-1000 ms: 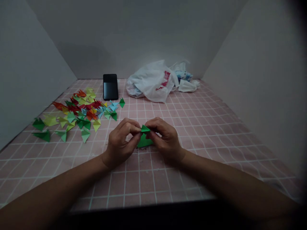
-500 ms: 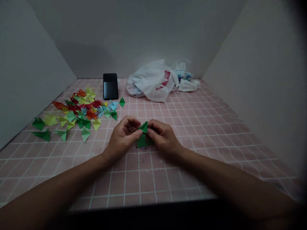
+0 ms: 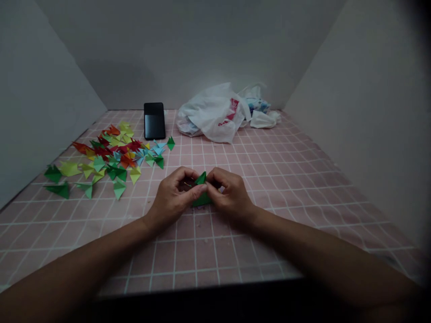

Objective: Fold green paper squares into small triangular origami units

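A small piece of green paper (image 3: 201, 179), partly folded, is pinched between both my hands above the middle of the pink checked table (image 3: 269, 179). My left hand (image 3: 175, 197) grips it from the left with thumb and fingers closed. My right hand (image 3: 229, 193) presses on its right side, fingers curled. Most of the paper is hidden by my fingers; only a pointed top and a lower edge show.
A spread of several folded paper triangles (image 3: 107, 159) in green, yellow, red and blue lies at the left. A black phone (image 3: 154, 120) stands at the back. White plastic bags (image 3: 218, 112) lie at the back centre. Grey walls enclose the table on three sides.
My hands have drawn closer together around the green paper, and its upper point has turned from flat to upright. Both hands shifted slightly nearer the table.
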`<state>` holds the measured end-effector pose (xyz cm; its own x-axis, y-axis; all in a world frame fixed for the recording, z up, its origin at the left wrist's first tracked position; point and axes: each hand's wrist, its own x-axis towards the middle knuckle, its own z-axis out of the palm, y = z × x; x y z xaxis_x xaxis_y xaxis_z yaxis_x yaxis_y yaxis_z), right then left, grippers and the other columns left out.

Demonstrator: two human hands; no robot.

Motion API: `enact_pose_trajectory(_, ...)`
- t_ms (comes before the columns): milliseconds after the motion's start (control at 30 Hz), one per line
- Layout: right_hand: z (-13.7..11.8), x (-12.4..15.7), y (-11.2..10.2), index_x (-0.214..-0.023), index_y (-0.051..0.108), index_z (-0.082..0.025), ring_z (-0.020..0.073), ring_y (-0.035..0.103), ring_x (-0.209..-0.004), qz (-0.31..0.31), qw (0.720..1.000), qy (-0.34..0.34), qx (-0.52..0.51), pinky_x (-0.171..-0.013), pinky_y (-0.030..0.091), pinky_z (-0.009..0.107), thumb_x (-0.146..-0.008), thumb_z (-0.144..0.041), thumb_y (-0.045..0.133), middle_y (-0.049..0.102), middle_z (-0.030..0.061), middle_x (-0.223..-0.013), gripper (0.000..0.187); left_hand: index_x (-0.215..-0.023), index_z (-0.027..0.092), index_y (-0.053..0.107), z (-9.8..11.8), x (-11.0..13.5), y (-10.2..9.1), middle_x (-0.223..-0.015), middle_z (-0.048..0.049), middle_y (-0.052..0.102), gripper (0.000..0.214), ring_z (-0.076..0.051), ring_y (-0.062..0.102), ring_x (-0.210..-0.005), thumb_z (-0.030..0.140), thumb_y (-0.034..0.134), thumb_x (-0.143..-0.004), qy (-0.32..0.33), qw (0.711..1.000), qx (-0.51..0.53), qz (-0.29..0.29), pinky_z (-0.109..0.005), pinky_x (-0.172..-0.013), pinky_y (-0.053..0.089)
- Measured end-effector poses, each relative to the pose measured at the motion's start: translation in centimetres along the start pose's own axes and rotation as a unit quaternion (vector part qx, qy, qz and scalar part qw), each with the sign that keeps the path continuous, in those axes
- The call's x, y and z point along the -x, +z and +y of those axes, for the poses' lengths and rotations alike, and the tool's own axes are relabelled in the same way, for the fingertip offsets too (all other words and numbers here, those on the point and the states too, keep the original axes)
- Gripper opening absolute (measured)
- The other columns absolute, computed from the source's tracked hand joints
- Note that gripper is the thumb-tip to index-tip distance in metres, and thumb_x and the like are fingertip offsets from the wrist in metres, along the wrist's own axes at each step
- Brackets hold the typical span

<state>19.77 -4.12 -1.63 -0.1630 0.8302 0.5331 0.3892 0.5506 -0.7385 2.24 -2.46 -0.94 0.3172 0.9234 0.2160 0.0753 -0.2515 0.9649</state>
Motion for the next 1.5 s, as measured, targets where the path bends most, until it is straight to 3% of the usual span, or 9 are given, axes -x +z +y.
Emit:
enact_pose_trajectory(167, -0.05, 0.03, 0.11, -0.068, 0.045, -0.021, 0.0098, 0.043, -0.058, 0.011, 1.000, -0.015, 0.010, -0.058, 0.035, 0.026, -0.088, -0.012, 0.055, 0.047, -0.0043, -0.065, 0.024, -0.091, 0.016, 0.067, 0.09, -0.03, -0.12, -0.084, -0.0027, 0.065, 0.015, -0.014, 0.062, -0.077, 0.031, 0.067, -0.087, 0.020, 0.999, -0.024, -0.009, -0.027, -0.070, 0.051)
enact_pose_trajectory(533, 0.35, 0.05, 0.25, -0.068, 0.044, -0.021, 0.0102, 0.044, -0.059, 0.005, 0.999, -0.038, 0.027, -0.056, 0.034, 0.026, -0.087, -0.011, 0.054, 0.047, -0.0039, -0.065, 0.023, -0.087, 0.017, 0.067, 0.01, -0.17, -0.14, -0.084, -0.0032, 0.068, 0.008, -0.016, 0.065, -0.077, 0.025, 0.064, -0.084, 0.035, 0.995, -0.093, -0.008, -0.030, -0.070, 0.053)
enact_pose_trajectory(700, 0.41, 0.07, 0.20, -0.073, 0.047, -0.021, 0.0116, 0.047, -0.062, -0.001, 0.998, -0.057, 0.041, -0.057, 0.036, 0.026, -0.091, -0.014, 0.055, 0.051, -0.0022, -0.069, 0.021, -0.090, 0.017, 0.066, 0.12, -0.14, -0.20, -0.085, -0.0032, 0.068, 0.017, -0.017, 0.065, -0.078, 0.031, 0.072, -0.082, 0.026, 0.998, -0.062, -0.012, -0.029, -0.070, 0.054)
enact_pose_trajectory(833, 0.17, 0.03, -0.04, -0.083, 0.055, -0.020, 0.0133, 0.054, -0.068, 0.004, 0.997, -0.080, 0.023, -0.061, 0.042, 0.028, -0.094, -0.014, 0.055, 0.058, 0.0005, -0.077, 0.013, -0.092, 0.018, 0.067, -0.16, -0.07, -0.12, -0.084, -0.0026, 0.070, 0.010, -0.015, 0.067, -0.075, 0.025, 0.068, -0.086, 0.036, 0.999, -0.037, -0.003, -0.028, -0.071, 0.056)
enact_pose_trajectory(1033, -0.07, 0.07, -0.25, -0.097, 0.060, -0.022, 0.0172, 0.061, -0.083, 0.033, 0.990, -0.133, 0.020, -0.066, 0.049, 0.031, -0.097, -0.012, 0.054, 0.064, 0.0043, -0.090, 0.012, -0.097, 0.021, 0.066, -0.47, 0.16, -0.18, -0.111, -0.0060, 0.074, 0.008, -0.018, 0.070, -0.100, 0.018, 0.068, -0.089, 0.108, 0.994, 0.003, -0.006, -0.031, -0.087, 0.058)
enact_pose_trajectory(1133, -0.14, 0.10, -0.31, -0.099, 0.060, -0.022, 0.0174, 0.061, -0.086, 0.042, 0.989, -0.144, 0.007, -0.068, 0.051, 0.031, -0.097, -0.011, 0.056, 0.063, 0.0048, -0.093, 0.012, -0.096, 0.023, 0.068, -0.50, 0.16, -0.34, -0.114, -0.0053, 0.073, 0.008, -0.019, 0.068, -0.108, 0.018, 0.069, -0.091, 0.127, 0.992, -0.003, 0.007, -0.033, -0.092, 0.057)
enact_pose_trajectory(1333, -0.16, 0.00, -0.45, -0.115, 0.060, -0.022, 0.0163, 0.061, -0.083, 0.008, 0.995, -0.089, -0.043, -0.068, 0.052, 0.030, -0.096, -0.019, 0.060, 0.064, 0.0068, -0.104, 0.020, -0.091, 0.025, 0.072, -0.34, -0.18, -0.73, -0.103, -0.0034, 0.071, 0.007, -0.018, 0.066, -0.100, 0.018, 0.072, -0.090, 0.186, 0.981, -0.042, 0.021, -0.034, -0.091, 0.054)
enact_pose_trajectory(1500, 0.01, -0.16, -0.47, -0.093, 0.062, -0.020, 0.0147, 0.057, -0.074, -0.004, 0.997, -0.051, -0.063, -0.066, 0.047, 0.029, -0.095, -0.022, 0.062, 0.061, 0.0020, -0.084, 0.003, -0.089, 0.021, 0.068, 0.00, -0.16, -0.64, -0.085, -0.0013, 0.067, 0.002, -0.015, 0.065, -0.080, 0.021, 0.071, -0.089, 0.129, 0.990, -0.046, 0.020, -0.028, -0.075, 0.054)
